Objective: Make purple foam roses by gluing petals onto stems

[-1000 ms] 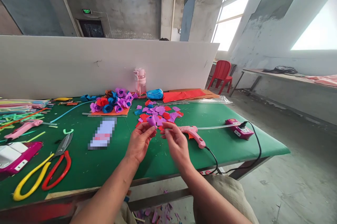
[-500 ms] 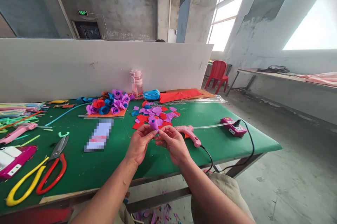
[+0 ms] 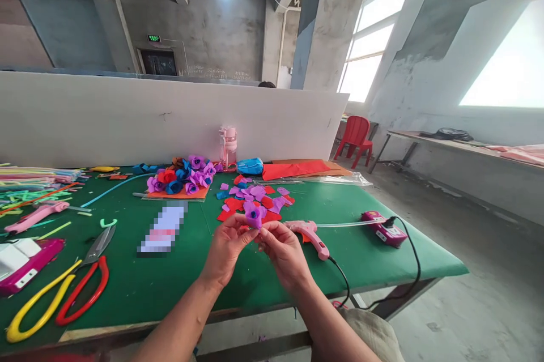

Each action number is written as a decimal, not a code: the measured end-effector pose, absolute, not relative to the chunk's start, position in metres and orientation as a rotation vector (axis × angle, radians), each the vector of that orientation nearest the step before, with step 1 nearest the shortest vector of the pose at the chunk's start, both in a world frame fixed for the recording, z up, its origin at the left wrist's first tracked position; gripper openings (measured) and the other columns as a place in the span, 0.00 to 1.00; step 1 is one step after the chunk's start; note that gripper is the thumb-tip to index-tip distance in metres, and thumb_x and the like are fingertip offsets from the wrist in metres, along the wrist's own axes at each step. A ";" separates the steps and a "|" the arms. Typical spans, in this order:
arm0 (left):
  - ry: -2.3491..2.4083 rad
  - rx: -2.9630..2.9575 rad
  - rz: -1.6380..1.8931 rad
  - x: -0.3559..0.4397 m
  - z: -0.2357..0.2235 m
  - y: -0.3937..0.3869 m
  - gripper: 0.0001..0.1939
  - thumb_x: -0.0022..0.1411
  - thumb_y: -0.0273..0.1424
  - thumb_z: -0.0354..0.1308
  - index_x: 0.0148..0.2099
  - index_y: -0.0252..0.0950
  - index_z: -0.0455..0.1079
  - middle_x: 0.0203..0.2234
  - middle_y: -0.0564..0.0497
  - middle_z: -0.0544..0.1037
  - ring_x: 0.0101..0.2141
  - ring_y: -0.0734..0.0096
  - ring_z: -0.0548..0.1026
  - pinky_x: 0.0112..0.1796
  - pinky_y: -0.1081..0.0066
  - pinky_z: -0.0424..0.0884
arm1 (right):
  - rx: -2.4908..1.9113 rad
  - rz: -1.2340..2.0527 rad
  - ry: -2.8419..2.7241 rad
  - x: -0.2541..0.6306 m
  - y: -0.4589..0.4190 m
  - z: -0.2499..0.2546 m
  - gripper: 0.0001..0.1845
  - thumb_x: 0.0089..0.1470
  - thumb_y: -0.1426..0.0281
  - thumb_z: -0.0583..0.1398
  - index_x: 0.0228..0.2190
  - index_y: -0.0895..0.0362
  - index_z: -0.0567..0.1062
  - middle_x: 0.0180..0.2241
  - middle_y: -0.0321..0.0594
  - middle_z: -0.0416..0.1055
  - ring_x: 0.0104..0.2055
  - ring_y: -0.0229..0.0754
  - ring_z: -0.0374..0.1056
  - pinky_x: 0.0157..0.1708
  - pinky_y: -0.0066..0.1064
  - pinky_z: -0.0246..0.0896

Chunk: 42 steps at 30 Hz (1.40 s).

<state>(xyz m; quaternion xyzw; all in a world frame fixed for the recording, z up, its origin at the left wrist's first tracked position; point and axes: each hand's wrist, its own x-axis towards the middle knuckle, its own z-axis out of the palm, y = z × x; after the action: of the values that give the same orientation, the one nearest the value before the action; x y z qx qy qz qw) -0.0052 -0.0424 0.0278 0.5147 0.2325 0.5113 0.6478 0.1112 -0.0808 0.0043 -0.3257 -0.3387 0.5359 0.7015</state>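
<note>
Between my two hands is a small purple paper flower (image 3: 254, 214) with a dark blue centre, held above the front half of the green table. My left hand (image 3: 229, 246) pinches its base from the left. From the right, my right hand (image 3: 280, 246) has its thumb and fingers closed on the same base. Just beyond the flower lie loose purple, red and blue paper petals (image 3: 257, 192). Close to my right hand rests a pink glue gun (image 3: 312, 235) with a clear glue stick in its back.
Finished paper flowers (image 3: 187, 175) sit on an orange sheet at the back. Scissors (image 3: 91, 263), a second pink glue gun (image 3: 38, 217) and coloured strips (image 3: 34, 181) lie left. A magenta power strip (image 3: 385, 230) stands right, its cable hanging over the edge. A pink bottle (image 3: 228, 145) stands behind.
The flower has tipped so that its open face and blue centre show more. Both hands still hold its base. The whole view has shifted slightly, with the scene lower in the picture.
</note>
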 end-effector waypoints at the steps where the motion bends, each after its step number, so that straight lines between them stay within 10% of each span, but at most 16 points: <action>1: 0.515 1.179 1.158 -0.007 0.029 -0.043 0.07 0.48 0.28 0.66 0.32 0.35 0.73 0.29 0.53 0.75 0.33 0.74 0.70 0.36 0.74 0.65 | -0.720 1.178 -0.781 0.111 -0.081 0.004 0.08 0.43 0.67 0.68 0.26 0.57 0.76 0.23 0.34 0.72 0.26 0.31 0.66 0.25 0.21 0.60; 42: 0.699 1.108 1.027 -0.007 0.017 -0.031 0.12 0.44 0.34 0.68 0.34 0.35 0.77 0.30 0.49 0.78 0.34 0.69 0.71 0.35 0.71 0.65 | -0.763 1.261 -0.568 0.110 -0.082 0.008 0.13 0.40 0.65 0.69 0.26 0.59 0.75 0.24 0.33 0.70 0.25 0.30 0.66 0.24 0.20 0.59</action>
<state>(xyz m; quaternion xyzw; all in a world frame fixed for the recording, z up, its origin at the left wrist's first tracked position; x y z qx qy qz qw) -0.0066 -0.0311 0.0167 0.4922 0.3103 0.4563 0.6732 0.1096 -0.0823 0.0078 -0.3432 -0.2554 0.5669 0.7040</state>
